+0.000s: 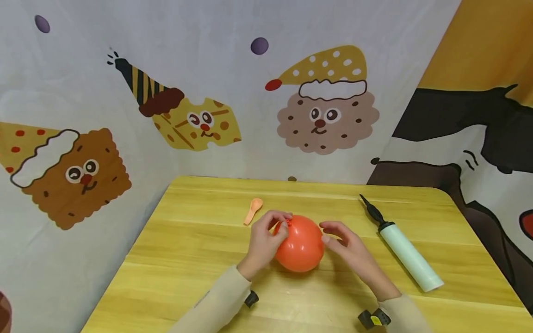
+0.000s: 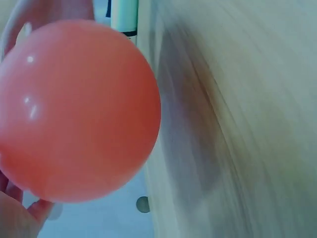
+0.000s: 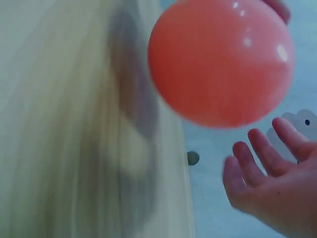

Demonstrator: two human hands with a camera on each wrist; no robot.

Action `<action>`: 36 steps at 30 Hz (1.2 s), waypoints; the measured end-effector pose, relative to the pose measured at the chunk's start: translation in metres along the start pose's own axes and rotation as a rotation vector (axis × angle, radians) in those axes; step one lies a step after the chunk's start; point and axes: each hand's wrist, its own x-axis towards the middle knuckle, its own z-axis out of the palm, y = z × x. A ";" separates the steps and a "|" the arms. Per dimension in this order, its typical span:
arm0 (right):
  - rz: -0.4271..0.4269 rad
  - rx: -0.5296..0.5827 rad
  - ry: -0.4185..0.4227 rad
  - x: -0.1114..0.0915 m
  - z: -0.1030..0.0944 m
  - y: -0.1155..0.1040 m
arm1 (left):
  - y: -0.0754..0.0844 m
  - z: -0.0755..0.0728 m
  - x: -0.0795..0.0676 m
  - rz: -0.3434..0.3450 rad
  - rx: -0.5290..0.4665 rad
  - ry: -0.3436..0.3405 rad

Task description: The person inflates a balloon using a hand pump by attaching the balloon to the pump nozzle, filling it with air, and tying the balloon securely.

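A round, inflated red-orange balloon (image 1: 300, 245) is held above the table, its knotted neck at the upper left in the head view. My left hand (image 1: 266, 238) pinches that neck between thumb and fingers. In the left wrist view the balloon (image 2: 84, 109) hides most of both hands. My right hand (image 1: 350, 249) is at the balloon's right side, fingers spread and loosely bent. The right wrist view shows these fingers (image 3: 267, 153) apart from the balloon (image 3: 223, 62), with nothing in them.
A flat, uninflated orange balloon (image 1: 253, 211) lies behind my left hand on the wooden table (image 1: 187, 249). To the right lies a pale green hand pump (image 1: 410, 256) with a black nozzle. A cloth printed with cartoon biscuits (image 1: 233, 166) hangs behind the table.
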 end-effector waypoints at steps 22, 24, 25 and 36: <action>0.088 0.051 -0.140 0.008 0.030 0.002 | -0.010 -0.022 -0.002 -0.302 -0.256 0.153; 0.110 0.086 -0.118 0.010 0.032 0.001 | -0.012 -0.027 -0.006 -0.299 -0.247 0.097; 0.117 0.103 -0.107 0.011 0.033 0.000 | -0.013 -0.029 -0.008 -0.305 -0.244 0.066; 0.107 0.156 -0.074 0.021 0.045 -0.002 | -0.013 -0.036 -0.022 -0.407 -0.194 -0.056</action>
